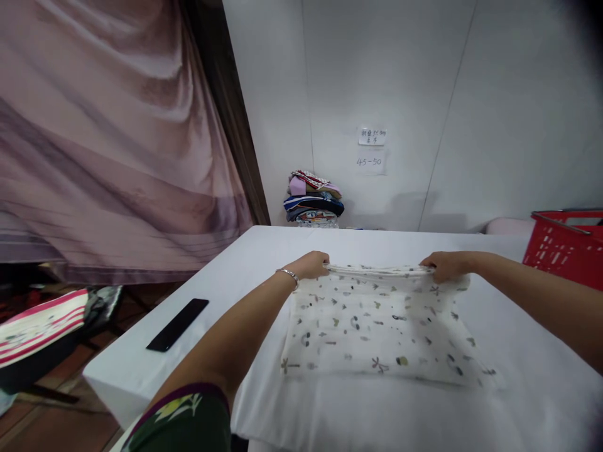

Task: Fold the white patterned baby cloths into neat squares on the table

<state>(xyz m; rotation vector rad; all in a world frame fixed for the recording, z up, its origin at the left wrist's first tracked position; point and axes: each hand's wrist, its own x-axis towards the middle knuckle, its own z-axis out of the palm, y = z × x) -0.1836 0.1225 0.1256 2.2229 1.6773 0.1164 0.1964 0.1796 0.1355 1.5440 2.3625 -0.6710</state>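
Note:
A thin white cloth [367, 326] with small grey and olive prints lies partly on the white table, its far edge bunched in a few layers and lifted. My left hand [312, 265], a silver bangle at its wrist, is closed on the far left corner of that edge. The far right part is pinched in my right hand [443, 266]. Between the two hands the edge is drawn nearly straight. The near edge of the cloth rests toward the front of the table, and its right side spreads out loosely.
A black phone-like slab [178, 324] lies on the left of the white table [268, 245]. Folded fabrics [314, 199] are stacked at the far edge. A red basket [565, 248] stands at right. Pinkish curtain [117, 138] hangs at left; two paper signs [371, 161] are on the wall.

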